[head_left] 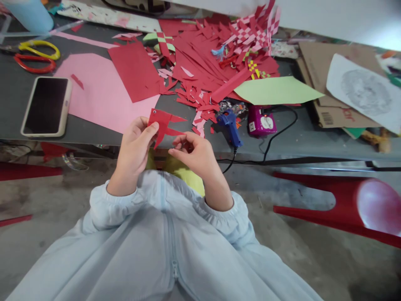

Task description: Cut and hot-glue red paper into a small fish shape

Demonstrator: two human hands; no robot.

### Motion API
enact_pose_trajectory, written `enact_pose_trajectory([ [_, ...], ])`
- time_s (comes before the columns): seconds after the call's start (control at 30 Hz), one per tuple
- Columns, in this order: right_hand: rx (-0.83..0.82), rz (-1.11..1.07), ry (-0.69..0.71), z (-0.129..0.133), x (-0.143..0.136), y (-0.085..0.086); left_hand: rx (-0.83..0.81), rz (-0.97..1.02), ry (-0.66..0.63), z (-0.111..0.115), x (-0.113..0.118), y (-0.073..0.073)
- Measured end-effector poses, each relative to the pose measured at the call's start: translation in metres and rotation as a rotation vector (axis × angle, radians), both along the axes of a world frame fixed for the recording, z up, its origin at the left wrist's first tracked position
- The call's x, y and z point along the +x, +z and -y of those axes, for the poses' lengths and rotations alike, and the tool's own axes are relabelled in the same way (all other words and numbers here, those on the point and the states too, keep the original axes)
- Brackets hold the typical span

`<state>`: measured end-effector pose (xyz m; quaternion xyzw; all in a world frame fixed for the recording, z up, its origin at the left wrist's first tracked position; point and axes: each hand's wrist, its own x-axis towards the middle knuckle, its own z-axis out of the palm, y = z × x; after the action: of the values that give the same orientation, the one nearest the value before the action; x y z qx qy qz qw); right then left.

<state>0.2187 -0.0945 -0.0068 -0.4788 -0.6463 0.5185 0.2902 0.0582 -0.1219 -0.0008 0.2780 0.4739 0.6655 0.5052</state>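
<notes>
A red paper fish (pixel 163 124) with a small round eye at its upper left corner and pointed strips toward the right is held over the table's front edge. My left hand (pixel 136 144) pinches its left side between thumb and fingers. Close to the lower right strip is my right hand (pixel 194 151), its fingers curled and thumb near the fingertips; whether anything small lies between them is too small to tell. A blue glue gun (pixel 231 127) lies on the table to the right of my right hand.
Red paper scraps (pixel 200 58) heap at the back. Pink paper (pixel 94 92), a phone (pixel 46 106) and scissors (pixel 36 62) lie left. On the right are a purple box (pixel 261 122) with a black cable, green paper (pixel 278 90) and cardboard (pixel 336 115). A red stool (pixel 313 217) stands below.
</notes>
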Motion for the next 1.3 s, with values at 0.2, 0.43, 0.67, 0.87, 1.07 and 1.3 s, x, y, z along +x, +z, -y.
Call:
enact_pose_trajectory([
  [0.2,-0.061,-0.201,-0.040,0.001,-0.012,0.000,0.025,0.049,0.006,0.001,0.004,0.001],
  [0.43,-0.108,-0.342,-0.200,-0.001,-0.031,-0.002,0.047,0.057,-0.026,0.006,0.015,0.002],
  [0.67,-0.096,-0.412,-0.218,-0.003,-0.026,-0.001,0.033,0.031,-0.010,0.007,0.012,0.002],
  [0.87,-0.046,-0.380,-0.263,-0.007,-0.013,0.000,0.025,-0.030,0.028,0.006,0.009,0.002],
  [1.07,0.025,-0.397,-0.335,-0.012,0.004,-0.005,0.034,0.006,0.034,0.005,0.006,0.001],
  [1.3,0.026,-0.235,-0.171,-0.010,0.022,-0.003,0.092,-0.078,0.078,0.004,-0.002,-0.005],
])
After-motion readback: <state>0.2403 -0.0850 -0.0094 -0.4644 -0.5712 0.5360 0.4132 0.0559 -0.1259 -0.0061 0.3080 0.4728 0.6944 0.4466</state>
